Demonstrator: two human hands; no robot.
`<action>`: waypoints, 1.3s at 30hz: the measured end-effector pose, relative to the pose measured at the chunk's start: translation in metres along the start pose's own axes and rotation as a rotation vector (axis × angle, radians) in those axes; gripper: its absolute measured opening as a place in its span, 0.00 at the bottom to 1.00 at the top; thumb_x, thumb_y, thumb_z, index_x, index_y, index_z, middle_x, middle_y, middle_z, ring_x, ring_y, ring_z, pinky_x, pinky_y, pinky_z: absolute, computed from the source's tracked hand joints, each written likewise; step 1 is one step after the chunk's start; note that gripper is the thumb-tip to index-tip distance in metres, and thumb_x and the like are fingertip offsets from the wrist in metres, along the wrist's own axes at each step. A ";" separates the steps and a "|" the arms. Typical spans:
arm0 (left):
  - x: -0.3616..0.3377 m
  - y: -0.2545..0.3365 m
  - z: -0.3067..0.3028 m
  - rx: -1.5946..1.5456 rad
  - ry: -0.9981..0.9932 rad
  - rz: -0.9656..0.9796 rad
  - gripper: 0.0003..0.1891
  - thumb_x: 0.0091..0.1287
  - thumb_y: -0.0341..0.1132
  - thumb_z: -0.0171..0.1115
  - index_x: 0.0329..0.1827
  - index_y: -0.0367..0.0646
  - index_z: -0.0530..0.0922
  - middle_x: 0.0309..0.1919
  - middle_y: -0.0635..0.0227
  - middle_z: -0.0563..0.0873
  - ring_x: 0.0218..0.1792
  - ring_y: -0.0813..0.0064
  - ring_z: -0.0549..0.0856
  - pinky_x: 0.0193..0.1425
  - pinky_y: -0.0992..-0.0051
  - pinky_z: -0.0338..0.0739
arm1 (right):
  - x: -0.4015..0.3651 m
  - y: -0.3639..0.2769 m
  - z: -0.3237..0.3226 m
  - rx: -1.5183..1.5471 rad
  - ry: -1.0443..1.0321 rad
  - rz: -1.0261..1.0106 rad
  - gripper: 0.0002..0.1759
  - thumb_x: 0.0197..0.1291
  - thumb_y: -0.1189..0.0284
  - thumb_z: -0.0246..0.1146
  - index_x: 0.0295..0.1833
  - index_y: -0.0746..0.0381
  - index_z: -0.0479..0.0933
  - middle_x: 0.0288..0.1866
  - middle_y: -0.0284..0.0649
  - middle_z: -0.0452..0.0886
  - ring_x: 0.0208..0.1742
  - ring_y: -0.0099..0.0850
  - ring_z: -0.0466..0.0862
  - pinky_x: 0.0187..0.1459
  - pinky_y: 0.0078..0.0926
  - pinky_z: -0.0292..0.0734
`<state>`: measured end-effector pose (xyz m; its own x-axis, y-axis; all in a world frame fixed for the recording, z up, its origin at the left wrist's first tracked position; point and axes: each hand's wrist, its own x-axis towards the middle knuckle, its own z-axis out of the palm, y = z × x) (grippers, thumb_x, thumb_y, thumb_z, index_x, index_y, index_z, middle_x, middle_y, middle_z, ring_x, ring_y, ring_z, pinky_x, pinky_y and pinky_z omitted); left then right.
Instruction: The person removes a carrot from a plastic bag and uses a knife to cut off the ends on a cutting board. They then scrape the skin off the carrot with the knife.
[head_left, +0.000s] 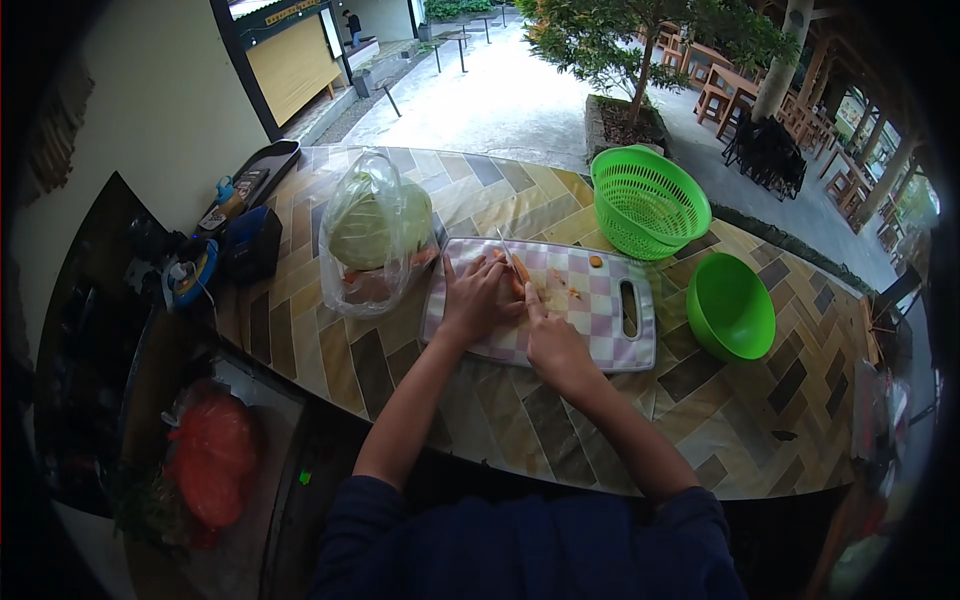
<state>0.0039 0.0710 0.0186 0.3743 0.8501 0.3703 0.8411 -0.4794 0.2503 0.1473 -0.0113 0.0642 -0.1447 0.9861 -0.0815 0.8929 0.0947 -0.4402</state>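
Observation:
A pink-and-white checked cutting board (600,330) lies on the tiled counter. My left hand (473,296) presses down on an orange carrot piece (520,272) near the board's middle. My right hand (553,345) grips a knife, its thin blade (505,248) angled over the carrot. Small orange slices (595,261) lie scattered on the board's far side.
A clear plastic bag with a cabbage (375,225) sits left of the board. A green colander (645,200) and a green bowl (732,305) stand to the right. Dark gadgets (250,240) crowd the counter's left end. A red bag (212,455) lies below the counter.

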 end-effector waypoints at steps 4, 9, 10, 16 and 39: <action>0.002 0.001 -0.004 -0.006 -0.025 -0.009 0.32 0.51 0.60 0.65 0.54 0.49 0.76 0.62 0.69 0.76 0.66 0.63 0.70 0.68 0.35 0.39 | -0.010 0.006 -0.004 0.008 0.006 -0.045 0.39 0.55 0.78 0.48 0.74 0.63 0.46 0.44 0.64 0.77 0.44 0.56 0.81 0.47 0.46 0.76; -0.002 -0.002 0.006 0.004 0.022 -0.005 0.33 0.51 0.62 0.63 0.54 0.48 0.76 0.61 0.70 0.76 0.66 0.63 0.70 0.68 0.34 0.37 | -0.008 0.009 -0.003 0.024 -0.004 -0.056 0.39 0.55 0.78 0.48 0.74 0.64 0.46 0.43 0.66 0.76 0.44 0.57 0.81 0.47 0.47 0.76; -0.003 -0.003 0.008 0.016 0.024 0.001 0.33 0.51 0.62 0.63 0.54 0.48 0.76 0.62 0.70 0.76 0.66 0.63 0.70 0.67 0.33 0.37 | -0.008 0.007 -0.002 0.021 -0.011 -0.036 0.39 0.55 0.78 0.48 0.74 0.64 0.46 0.43 0.65 0.77 0.43 0.56 0.80 0.47 0.46 0.76; -0.001 0.007 -0.009 0.006 -0.021 -0.017 0.33 0.51 0.62 0.62 0.54 0.47 0.75 0.59 0.67 0.77 0.65 0.65 0.71 0.67 0.31 0.33 | -0.013 0.004 0.007 -0.021 0.030 -0.015 0.40 0.55 0.79 0.48 0.75 0.62 0.44 0.45 0.65 0.76 0.40 0.55 0.82 0.43 0.45 0.78; 0.000 0.001 0.001 0.021 -0.030 -0.017 0.35 0.53 0.64 0.59 0.57 0.48 0.75 0.62 0.69 0.76 0.65 0.63 0.71 0.66 0.31 0.32 | -0.007 0.000 0.008 -0.025 0.026 0.028 0.40 0.55 0.78 0.49 0.75 0.61 0.45 0.43 0.62 0.78 0.40 0.54 0.82 0.42 0.44 0.78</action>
<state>0.0051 0.0707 0.0176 0.3709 0.8645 0.3392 0.8556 -0.4602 0.2370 0.1446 -0.0195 0.0581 -0.1081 0.9917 -0.0698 0.9069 0.0696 -0.4155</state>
